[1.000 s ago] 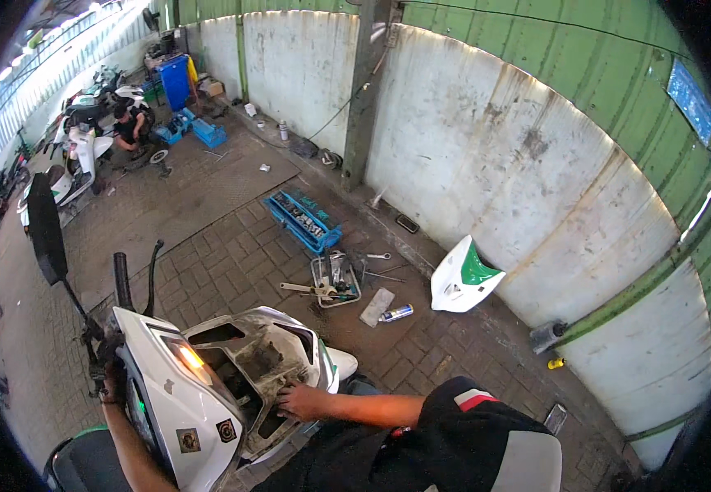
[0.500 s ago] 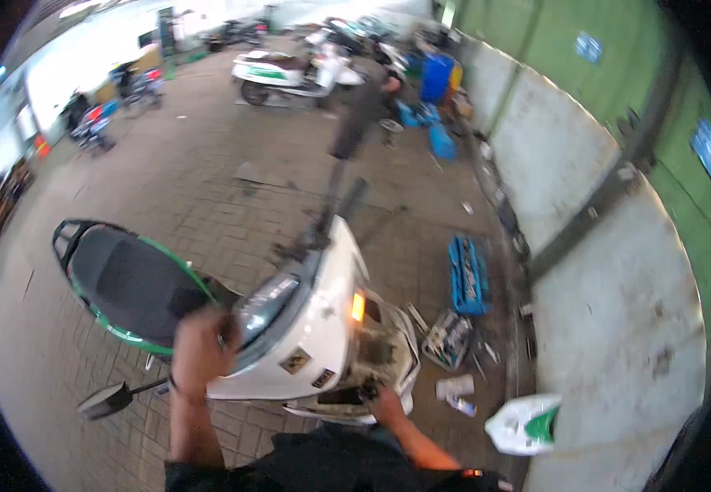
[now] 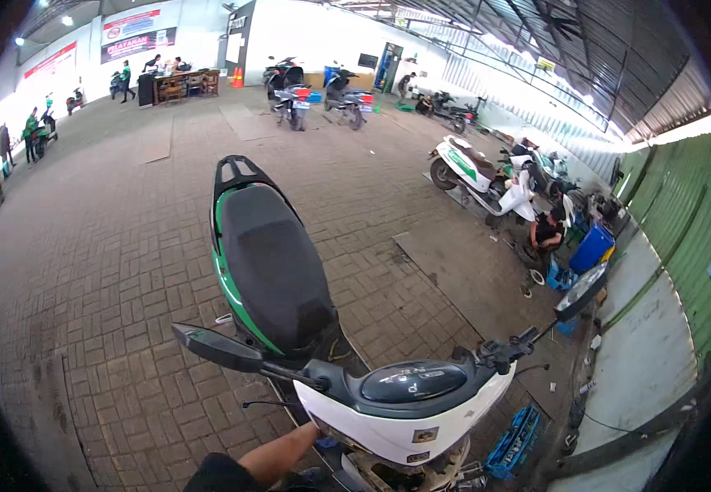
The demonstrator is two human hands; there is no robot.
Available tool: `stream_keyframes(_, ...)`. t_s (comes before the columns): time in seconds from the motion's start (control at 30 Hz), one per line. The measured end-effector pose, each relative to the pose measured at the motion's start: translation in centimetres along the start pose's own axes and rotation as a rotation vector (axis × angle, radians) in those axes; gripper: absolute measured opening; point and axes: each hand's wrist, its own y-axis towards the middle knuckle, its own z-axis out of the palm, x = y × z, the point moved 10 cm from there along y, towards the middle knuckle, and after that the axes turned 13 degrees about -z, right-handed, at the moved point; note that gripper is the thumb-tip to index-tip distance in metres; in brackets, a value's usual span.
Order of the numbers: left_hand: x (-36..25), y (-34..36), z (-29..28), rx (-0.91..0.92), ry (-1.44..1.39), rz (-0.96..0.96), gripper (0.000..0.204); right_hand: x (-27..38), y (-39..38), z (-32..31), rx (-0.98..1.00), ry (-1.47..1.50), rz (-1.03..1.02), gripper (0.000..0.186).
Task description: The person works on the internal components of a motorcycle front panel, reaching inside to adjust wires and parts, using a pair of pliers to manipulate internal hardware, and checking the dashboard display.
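A white and green scooter [image 3: 372, 422] stands before me with its front toward me. Its dark display [image 3: 414, 383] and handlebar top the white front panel. From the lower edge my left arm reaches in, and my left hand [image 3: 304, 439] is at the panel's left side edge. Its fingers disappear behind the panel, so what they touch or hold is hidden. Below the panel, the opened front shows bare inner parts [image 3: 388, 476], partly cut off by the picture's edge. My right hand is out of view.
The black seat [image 3: 269, 254] stretches away behind the handlebar. Mirrors stick out left [image 3: 216, 348] and right [image 3: 582, 293]. A blue tool tray [image 3: 513, 443] lies on the floor at right, near a metal wall [image 3: 646, 328]. Another person [image 3: 547, 230] crouches by a white scooter [image 3: 486, 176].
My view has swung up and left, showing more of the workshop. My left hand has gone from above the front panel to its side edge. My right hand has left the picture.
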Motion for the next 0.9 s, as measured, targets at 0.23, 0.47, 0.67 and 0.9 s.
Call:
stream_keyframes(0.23,-1.4,1.1,1.1,0.028,0.057,-0.003,0.038,6.6,0.5,-3.3,-0.008,0.136,-0.015,0.06)
stream_keyframes(0.47,-1.6,2.8,1.8,0.032,0.118,-0.021,0.036,6.0,1.0,-2.8,-0.055,0.122,-0.179,0.053)
stream_keyframes(0.67,-3.2,4.4,3.8,0.055,0.166,0.004,0.035,1.4,0.4,-1.7,-0.248,0.028,-0.185,0.039)
stream_keyframes(0.9,-2.9,5.1,4.3,0.045,0.202,0.01,0.035,3.0,-0.2,-3.2,-0.118,-0.021,-0.146,0.058)
